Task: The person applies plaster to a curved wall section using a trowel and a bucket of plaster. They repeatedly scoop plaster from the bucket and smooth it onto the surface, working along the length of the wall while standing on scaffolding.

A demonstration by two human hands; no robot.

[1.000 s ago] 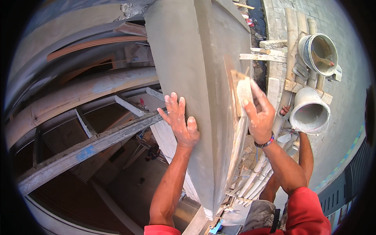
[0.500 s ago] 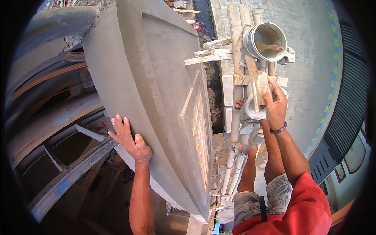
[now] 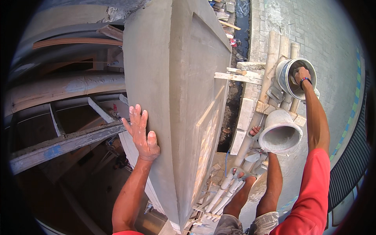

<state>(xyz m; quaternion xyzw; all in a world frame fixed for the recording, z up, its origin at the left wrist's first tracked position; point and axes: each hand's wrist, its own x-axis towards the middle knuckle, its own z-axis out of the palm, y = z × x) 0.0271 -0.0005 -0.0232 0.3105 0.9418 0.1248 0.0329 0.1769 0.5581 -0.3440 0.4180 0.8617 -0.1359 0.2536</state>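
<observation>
My left hand [image 3: 143,135] rests flat against the edge of the grey plastered wall [image 3: 150,78], its fingers stretched out and holding nothing. On the right, my right hand [image 3: 301,74] reaches inside the upper bucket [image 3: 282,74], which stands on the scaffold planks. Its fingers are curled closed, and what they grip is hidden by the hand and the bucket's rim. Just nearer to me stands a second bucket [image 3: 280,117], whitish and smeared, tilted toward me. A greyish block-like piece [image 3: 275,94] lies on the planks between the two buckets.
My feet stand on narrow bamboo poles and planks [image 3: 272,55], beside a trowel [image 3: 252,158]. A dark drainage channel [image 3: 231,113] runs below, between wall and paving. Short boards [image 3: 239,77] bridge toward the wall. At left, a beam frame [image 3: 66,143] borders a dark opening.
My right hand has let go of the wooden float and moved up and right into the upper bucket, where a brush stood. The view has shifted; my left hand stays on the wall.
</observation>
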